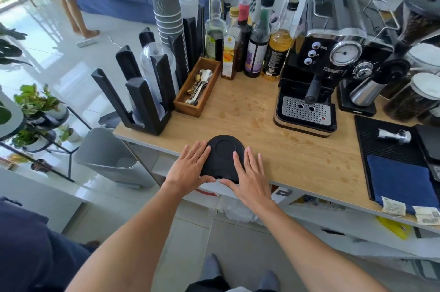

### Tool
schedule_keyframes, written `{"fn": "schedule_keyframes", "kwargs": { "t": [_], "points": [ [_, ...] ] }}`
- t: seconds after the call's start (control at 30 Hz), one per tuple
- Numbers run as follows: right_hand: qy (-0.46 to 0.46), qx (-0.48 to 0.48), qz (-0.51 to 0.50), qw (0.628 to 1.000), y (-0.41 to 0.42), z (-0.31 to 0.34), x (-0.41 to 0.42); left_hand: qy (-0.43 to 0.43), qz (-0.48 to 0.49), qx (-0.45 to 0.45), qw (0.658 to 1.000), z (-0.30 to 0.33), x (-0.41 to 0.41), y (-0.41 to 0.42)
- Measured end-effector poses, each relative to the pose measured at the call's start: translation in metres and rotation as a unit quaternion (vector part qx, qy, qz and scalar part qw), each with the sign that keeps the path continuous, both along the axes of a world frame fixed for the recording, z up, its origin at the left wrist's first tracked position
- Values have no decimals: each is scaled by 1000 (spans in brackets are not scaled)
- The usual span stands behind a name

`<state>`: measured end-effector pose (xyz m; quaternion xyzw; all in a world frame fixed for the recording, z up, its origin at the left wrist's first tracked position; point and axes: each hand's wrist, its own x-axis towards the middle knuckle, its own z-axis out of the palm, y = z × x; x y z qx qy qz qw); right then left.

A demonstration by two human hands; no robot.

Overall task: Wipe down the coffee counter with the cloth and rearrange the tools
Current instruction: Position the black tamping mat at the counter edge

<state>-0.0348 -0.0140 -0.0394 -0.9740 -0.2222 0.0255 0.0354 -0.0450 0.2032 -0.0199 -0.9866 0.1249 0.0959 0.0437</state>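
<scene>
Both hands lie flat on a black tamping mat at the bench's near edge.

The left hand and right hand rest palm-down, fingers spread, on the black tamping mat; neither grip is clenched, only pressing, thumbs nearly meeting at its near rim. The wooden bench shows scattered wet spots. The folded blue cloth lies on a black rubber mat well to the right, near a tamper, beside the espresso machine.
</scene>
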Motion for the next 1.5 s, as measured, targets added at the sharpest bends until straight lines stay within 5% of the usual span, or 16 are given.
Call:
{"fn": "schedule_keyframes", "kwargs": {
  "t": [1.17,1.5],
  "points": [
    [-37,-21,-14,999,90,2,35,58,51,-55,996,20,41,75],
    [46,-35,-32,998,88,25,30,38,88,-17,995,21,33,62]
  ]
}}
